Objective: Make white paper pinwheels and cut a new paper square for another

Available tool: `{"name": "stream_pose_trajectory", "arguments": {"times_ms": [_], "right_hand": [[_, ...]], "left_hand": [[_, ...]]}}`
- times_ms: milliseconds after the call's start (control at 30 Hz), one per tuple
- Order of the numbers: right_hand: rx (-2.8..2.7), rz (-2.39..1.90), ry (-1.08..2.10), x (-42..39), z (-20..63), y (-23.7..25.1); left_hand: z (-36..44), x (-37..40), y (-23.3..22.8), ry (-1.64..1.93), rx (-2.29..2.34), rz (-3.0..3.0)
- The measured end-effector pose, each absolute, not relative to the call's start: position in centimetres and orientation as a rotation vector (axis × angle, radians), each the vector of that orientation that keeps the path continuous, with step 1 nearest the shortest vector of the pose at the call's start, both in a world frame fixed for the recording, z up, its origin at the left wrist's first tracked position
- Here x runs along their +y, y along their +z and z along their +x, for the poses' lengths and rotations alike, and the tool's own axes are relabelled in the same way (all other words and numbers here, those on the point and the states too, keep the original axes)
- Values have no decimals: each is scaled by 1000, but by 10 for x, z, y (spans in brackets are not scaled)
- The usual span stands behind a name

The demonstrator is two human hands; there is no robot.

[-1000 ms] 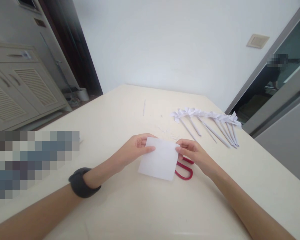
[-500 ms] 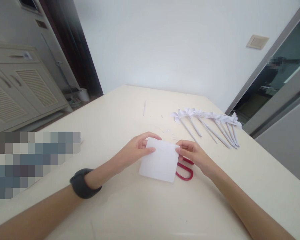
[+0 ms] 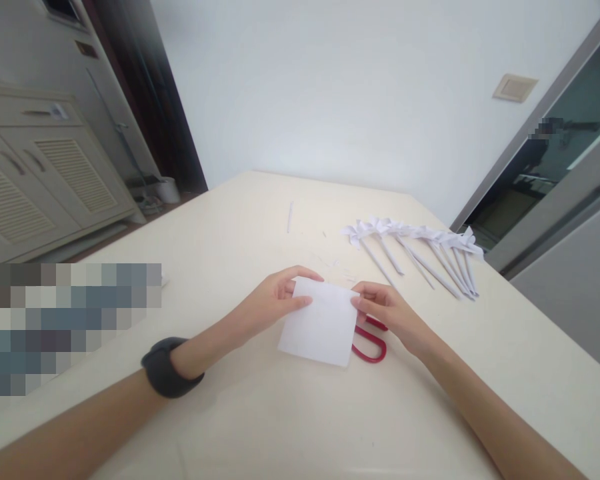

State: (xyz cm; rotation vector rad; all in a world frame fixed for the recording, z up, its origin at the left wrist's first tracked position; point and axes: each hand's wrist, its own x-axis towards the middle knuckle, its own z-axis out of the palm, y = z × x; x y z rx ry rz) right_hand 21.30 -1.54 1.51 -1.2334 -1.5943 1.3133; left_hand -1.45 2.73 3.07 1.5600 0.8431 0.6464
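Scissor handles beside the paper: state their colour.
Red scissor handles, clearest in the head view, partly under the white paper.

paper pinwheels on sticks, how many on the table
About 7 paper pinwheels, in a row on the table beyond the right hand; their sticks overlap at the right end, so one may be hidden.

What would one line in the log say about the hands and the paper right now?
left hand: pinches white paper far-left corner | right hand: pinches far-right corner | red scissors: partly under paper | table: paper pinwheels far right
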Motion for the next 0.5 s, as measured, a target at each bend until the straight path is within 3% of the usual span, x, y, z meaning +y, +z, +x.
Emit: {"name": "stream_pose_trajectory", "arguments": {"times_ms": [500], "right_hand": [[-1586, -1236, 1318, -15, 212, 15]], "left_hand": [[-15, 28, 29, 651, 847, 1562]]}}
